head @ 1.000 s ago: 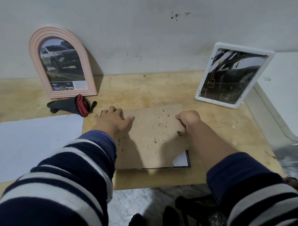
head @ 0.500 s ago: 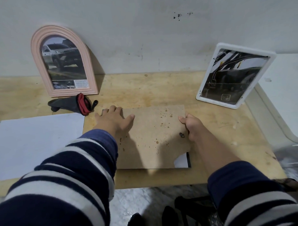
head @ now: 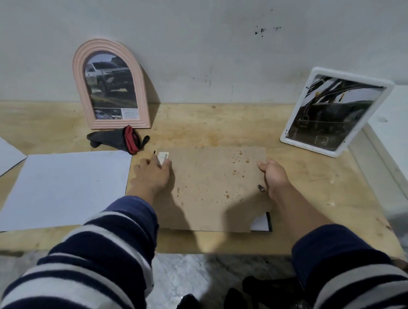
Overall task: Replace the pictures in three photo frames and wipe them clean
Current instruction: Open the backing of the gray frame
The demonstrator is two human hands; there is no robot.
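Observation:
A black photo frame (head: 268,221) lies face down at the table's front, covered by its stained brown backing board (head: 213,188). The board's near right corner is broken off, and white paper shows there. My left hand (head: 153,174) is on the board's far left corner, fingers curled over the edge beside a small white label (head: 163,157). My right hand (head: 274,175) grips the board's right edge, thumb on top, next to a small metal hanger (head: 261,187). A pink arched frame (head: 110,86) and a white rectangular frame (head: 335,110), both holding car pictures, lean at the back.
A dark cloth with a red band (head: 119,140) lies in front of the pink frame. Two white sheets (head: 65,187) (head: 1,154) lie on the left of the wooden table (head: 209,128). A white object (head: 396,129) stands at the right. The wall is close behind.
My left hand slid from the board's upper left area out to its far left corner, uncovering a white label. My right hand shifted from above the hanger to the right edge.

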